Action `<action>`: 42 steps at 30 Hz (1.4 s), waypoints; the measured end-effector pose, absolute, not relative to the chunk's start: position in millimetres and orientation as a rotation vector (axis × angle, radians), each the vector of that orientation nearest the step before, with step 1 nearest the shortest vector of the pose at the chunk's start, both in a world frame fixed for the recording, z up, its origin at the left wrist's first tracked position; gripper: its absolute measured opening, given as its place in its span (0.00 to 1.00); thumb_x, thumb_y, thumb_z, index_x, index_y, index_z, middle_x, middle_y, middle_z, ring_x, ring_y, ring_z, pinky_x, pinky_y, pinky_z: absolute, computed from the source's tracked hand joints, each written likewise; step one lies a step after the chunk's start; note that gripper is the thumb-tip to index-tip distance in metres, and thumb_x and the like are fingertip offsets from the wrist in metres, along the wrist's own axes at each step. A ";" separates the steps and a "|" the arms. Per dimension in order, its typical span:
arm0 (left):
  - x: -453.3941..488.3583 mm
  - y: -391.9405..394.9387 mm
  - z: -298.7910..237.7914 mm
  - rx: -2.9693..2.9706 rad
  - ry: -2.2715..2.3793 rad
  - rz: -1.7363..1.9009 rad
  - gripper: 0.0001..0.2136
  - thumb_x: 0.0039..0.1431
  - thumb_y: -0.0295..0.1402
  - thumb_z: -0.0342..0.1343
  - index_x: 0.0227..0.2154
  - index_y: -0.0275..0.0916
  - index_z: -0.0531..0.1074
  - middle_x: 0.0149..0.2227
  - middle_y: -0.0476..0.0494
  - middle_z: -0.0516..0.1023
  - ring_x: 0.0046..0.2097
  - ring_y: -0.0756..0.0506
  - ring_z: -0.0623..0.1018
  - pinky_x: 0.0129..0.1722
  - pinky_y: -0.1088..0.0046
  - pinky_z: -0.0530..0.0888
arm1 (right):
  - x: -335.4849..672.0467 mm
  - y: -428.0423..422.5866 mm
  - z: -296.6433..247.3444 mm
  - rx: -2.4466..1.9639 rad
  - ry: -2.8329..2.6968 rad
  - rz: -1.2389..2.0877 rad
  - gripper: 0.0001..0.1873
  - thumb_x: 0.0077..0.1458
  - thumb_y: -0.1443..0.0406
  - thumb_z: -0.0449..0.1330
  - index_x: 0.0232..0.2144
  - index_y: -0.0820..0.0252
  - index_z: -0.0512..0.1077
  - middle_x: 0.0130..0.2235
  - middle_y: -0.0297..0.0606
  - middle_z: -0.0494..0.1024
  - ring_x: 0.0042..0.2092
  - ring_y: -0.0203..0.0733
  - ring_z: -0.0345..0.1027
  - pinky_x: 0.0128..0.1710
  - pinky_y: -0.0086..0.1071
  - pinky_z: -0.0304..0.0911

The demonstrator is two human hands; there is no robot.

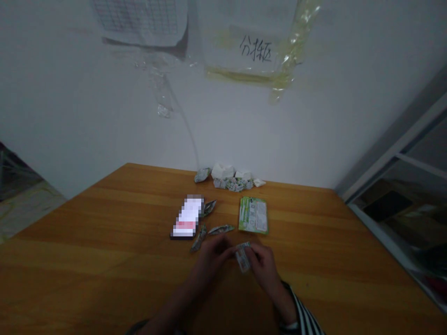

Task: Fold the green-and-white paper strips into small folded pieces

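Observation:
Both hands meet over the wooden table (pixel 87 242), pinching a small folded piece of printed paper (pixel 242 258). My left hand (pixel 213 256) grips its left side with the fingers closed. My right hand (pixel 263 265), in a striped sleeve, holds its right side. Just beyond the hands lie three folded paper boat-like shapes (pixel 220 229), (pixel 198 238), (pixel 209 207). A green and white printed sheet (pixel 253 215) lies flat to the right of them. A phone (pixel 187 217) with a lit screen lies to the left.
A pile of folded and crumpled paper pieces (pixel 230 177) sits at the table's far edge against the white wall. Taped papers and plastic (pixel 244 46) hang on the wall. A metal shelf frame (pixel 401 153) stands at the right.

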State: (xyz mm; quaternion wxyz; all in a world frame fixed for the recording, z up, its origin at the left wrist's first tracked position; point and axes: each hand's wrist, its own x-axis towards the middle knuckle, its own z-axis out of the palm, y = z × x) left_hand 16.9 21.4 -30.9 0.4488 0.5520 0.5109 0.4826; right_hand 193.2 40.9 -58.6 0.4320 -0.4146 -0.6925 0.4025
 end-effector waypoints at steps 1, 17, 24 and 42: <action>15.8 21.6 -30.3 1.392 1.278 1.189 0.09 0.51 0.38 0.62 0.24 0.37 0.72 0.24 0.49 0.75 0.28 0.48 0.74 0.29 0.75 0.71 | 193.5 40.0 -57.8 -1.037 -1.739 0.946 0.21 0.61 0.56 0.52 0.23 0.61 0.75 0.21 0.33 0.71 0.24 0.37 0.62 0.24 0.27 0.56; 25.6 16.9 -22.1 1.070 1.334 1.398 0.14 0.43 0.34 0.68 0.25 0.39 0.66 0.20 0.56 0.71 0.24 0.51 0.73 0.25 0.78 0.71 | 181.9 28.8 -61.2 -1.072 -1.664 0.854 0.22 0.62 0.56 0.51 0.19 0.60 0.68 0.20 0.32 0.66 0.23 0.36 0.58 0.24 0.28 0.52; 21.1 14.6 -18.0 1.207 1.321 1.403 0.15 0.46 0.32 0.66 0.35 0.41 0.66 0.23 0.55 0.75 0.27 0.48 0.76 0.27 0.75 0.74 | 180.6 26.7 -61.3 -1.050 -1.631 0.816 0.23 0.62 0.57 0.50 0.19 0.61 0.67 0.19 0.32 0.67 0.23 0.35 0.60 0.23 0.27 0.53; 24.5 12.0 -19.9 1.249 1.395 1.333 0.06 0.45 0.31 0.65 0.20 0.37 0.75 0.26 0.45 0.80 0.29 0.45 0.79 0.31 0.71 0.75 | 187.0 27.3 -52.3 -0.830 -1.881 0.092 0.15 0.60 0.72 0.50 0.22 0.60 0.66 0.20 0.34 0.67 0.23 0.36 0.59 0.27 0.31 0.50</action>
